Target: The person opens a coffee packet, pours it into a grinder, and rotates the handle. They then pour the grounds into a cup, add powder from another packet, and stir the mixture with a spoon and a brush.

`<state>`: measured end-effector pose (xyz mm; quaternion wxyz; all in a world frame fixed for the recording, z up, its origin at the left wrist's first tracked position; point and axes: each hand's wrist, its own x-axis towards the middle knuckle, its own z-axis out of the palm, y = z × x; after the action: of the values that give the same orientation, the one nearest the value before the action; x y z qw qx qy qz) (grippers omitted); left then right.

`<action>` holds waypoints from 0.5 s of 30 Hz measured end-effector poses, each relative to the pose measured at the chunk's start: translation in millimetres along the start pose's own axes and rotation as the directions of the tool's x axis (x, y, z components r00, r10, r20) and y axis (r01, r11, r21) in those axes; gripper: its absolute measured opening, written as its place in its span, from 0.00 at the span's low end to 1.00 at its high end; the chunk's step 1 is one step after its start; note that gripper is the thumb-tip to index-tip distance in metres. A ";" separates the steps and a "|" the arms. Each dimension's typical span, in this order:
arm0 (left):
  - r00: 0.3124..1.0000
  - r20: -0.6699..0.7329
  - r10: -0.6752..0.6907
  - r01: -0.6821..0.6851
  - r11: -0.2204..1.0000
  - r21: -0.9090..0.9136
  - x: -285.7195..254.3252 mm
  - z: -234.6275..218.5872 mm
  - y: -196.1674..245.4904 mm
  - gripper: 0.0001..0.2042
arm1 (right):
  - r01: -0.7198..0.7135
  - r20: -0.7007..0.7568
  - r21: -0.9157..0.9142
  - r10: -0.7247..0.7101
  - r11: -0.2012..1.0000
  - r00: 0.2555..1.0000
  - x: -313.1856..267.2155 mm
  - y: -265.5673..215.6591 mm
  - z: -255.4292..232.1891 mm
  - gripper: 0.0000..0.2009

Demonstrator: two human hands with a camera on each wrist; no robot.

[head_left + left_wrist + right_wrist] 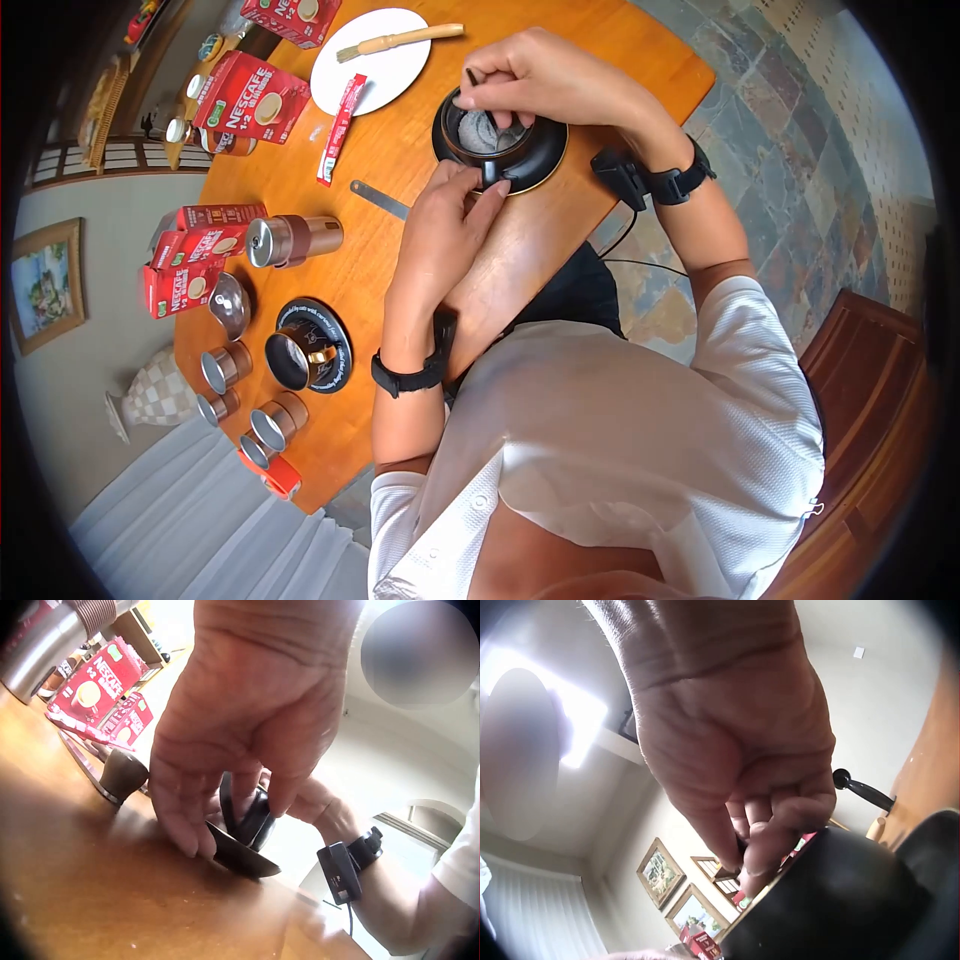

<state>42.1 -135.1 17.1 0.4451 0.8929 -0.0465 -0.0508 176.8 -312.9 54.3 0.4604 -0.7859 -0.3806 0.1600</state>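
A black cup [514, 158] on a black saucer [549, 160] stands near the table edge in the head view, with grey-white contents inside. My left hand [440, 235] pinches the cup's handle [490, 172] between thumb and fingers; in the left wrist view, my left hand [247, 727] has its fingers around the dark handle, just over the saucer [244, 859]. Above the cup's opening, my right hand [560, 85] pinches a thin dark utensil [471, 76], its lower end hidden. The right wrist view shows my right hand [735, 727] curled above the cup's rim [825, 900].
A white plate [335, 75] with a brush [400, 40], a red sachet [342, 130] and a metal strip [380, 197] lie beyond the cup. Red boxes [255, 97], a metal tumbler [312, 237], another black cup [290, 360] and several small metal cups [226, 367] stand to the left.
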 end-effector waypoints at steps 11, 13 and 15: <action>0.995 -0.031 -0.093 0.091 0.993 -0.069 -2.4 8.1 2.4 0.13 | 0.108 0.122 0.113 -0.122 0.988 0.985 10.0 13.6 -5.5 0.10; 0.994 -0.035 -0.102 0.099 0.993 -0.066 -3.2 9.3 0.1 0.12 | 0.135 0.081 0.094 -0.143 0.986 0.986 10.6 15.4 -3.2 0.10; 0.993 -0.034 -0.111 0.109 0.992 -0.065 -3.2 9.4 0.2 0.12 | 0.174 -0.081 -0.178 -0.191 0.968 0.978 12.3 16.0 -2.6 0.10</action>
<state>37.7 -142.2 11.8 0.4704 0.8803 0.0129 -0.0598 193.7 -309.9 43.3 0.4223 -0.7909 -0.4405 0.0451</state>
